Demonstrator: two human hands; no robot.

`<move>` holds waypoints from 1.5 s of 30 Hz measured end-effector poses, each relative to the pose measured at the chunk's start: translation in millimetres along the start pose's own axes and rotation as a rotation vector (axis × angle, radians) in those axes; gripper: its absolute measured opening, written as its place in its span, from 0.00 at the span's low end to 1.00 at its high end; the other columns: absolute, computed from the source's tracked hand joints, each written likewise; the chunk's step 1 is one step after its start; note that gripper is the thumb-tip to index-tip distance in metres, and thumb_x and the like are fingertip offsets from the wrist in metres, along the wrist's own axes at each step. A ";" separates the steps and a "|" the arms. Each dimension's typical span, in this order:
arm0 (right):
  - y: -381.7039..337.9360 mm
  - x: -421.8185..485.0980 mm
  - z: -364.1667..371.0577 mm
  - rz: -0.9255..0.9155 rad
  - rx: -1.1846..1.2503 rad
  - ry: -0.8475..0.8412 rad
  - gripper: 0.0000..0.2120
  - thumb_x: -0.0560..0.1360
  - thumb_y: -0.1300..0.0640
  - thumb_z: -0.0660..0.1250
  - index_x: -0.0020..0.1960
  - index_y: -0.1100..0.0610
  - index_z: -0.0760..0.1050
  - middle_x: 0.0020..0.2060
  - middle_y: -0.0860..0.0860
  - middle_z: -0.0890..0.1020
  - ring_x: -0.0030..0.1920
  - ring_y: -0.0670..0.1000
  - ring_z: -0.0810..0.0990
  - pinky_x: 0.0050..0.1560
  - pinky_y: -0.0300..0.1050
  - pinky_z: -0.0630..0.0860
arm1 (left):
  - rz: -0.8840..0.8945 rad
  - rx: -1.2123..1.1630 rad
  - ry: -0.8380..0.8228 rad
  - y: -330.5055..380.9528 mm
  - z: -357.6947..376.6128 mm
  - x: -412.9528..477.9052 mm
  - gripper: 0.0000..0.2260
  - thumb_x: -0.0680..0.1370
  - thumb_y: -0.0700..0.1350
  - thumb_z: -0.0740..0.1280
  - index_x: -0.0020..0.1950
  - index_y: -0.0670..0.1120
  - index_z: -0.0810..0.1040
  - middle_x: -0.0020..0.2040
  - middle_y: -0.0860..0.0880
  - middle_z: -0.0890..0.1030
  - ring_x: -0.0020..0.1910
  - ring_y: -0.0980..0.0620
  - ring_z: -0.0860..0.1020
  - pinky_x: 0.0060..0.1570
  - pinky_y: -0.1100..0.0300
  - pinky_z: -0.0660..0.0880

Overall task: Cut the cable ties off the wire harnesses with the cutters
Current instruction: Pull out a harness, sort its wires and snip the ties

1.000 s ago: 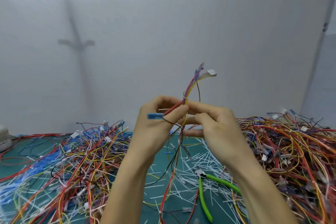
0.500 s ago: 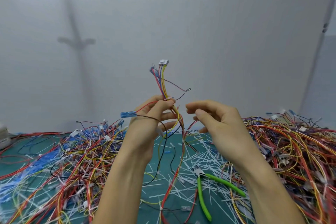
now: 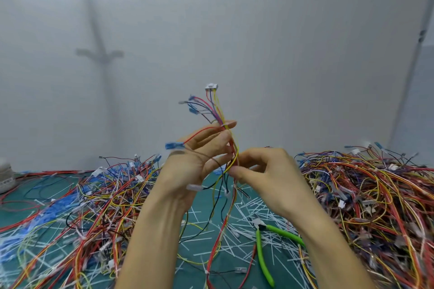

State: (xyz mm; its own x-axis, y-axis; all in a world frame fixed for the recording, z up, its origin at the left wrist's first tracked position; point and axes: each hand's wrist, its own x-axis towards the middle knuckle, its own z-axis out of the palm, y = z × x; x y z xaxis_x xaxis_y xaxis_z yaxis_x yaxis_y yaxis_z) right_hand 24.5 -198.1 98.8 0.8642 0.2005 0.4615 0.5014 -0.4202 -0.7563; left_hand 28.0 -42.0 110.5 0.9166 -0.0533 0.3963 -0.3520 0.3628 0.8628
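Green cutters (image 3: 259, 248) lie below the wire harness (image 3: 219, 112); left hand (image 3: 195, 164) grips it, right hand (image 3: 267, 171) seems to pinch it.

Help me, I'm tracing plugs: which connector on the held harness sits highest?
The white connector, topping the harness above the left hand; the blue terminals fan out lower, to its left.

A single head-worn camera (wide-angle) looks forward and down, close over the green mat (image 3: 28, 191).
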 end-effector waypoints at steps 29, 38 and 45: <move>0.2 3.6 7.8 0.006 0.335 0.360 0.09 0.73 0.52 0.73 0.38 0.38 0.83 0.38 0.39 0.86 0.43 0.43 0.84 0.45 0.36 0.77 | -0.070 0.516 -0.161 -9.3 4.3 -3.8 0.09 0.72 0.35 0.74 0.52 0.41 0.84 0.46 0.41 0.86 0.47 0.43 0.85 0.50 0.54 0.82; -6.7 1.3 1.0 0.214 0.216 0.284 0.30 0.76 0.52 0.71 0.72 0.46 0.60 0.67 0.44 0.63 0.64 0.47 0.70 0.64 0.47 0.69 | 0.070 0.114 0.275 -7.1 -6.1 5.2 0.06 0.72 0.32 0.72 0.48 0.38 0.82 0.39 0.45 0.86 0.39 0.51 0.85 0.39 0.66 0.80; 5.6 -4.0 4.3 0.324 0.092 -0.380 0.23 0.75 0.58 0.73 0.67 0.52 0.68 0.49 0.53 0.85 0.43 0.50 0.86 0.50 0.44 0.81 | 0.096 -0.211 0.450 -6.0 -5.8 8.8 0.02 0.75 0.33 0.68 0.46 0.38 0.80 0.38 0.49 0.85 0.39 0.52 0.85 0.38 0.68 0.79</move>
State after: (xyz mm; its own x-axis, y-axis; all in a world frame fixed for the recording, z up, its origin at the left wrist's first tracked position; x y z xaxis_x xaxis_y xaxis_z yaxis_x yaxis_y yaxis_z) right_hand 24.1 -197.4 90.7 0.9218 0.3877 0.0080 0.1919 -0.4382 -0.8781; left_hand 39.3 -39.3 107.0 0.8891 0.3793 0.2563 -0.4356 0.5289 0.7283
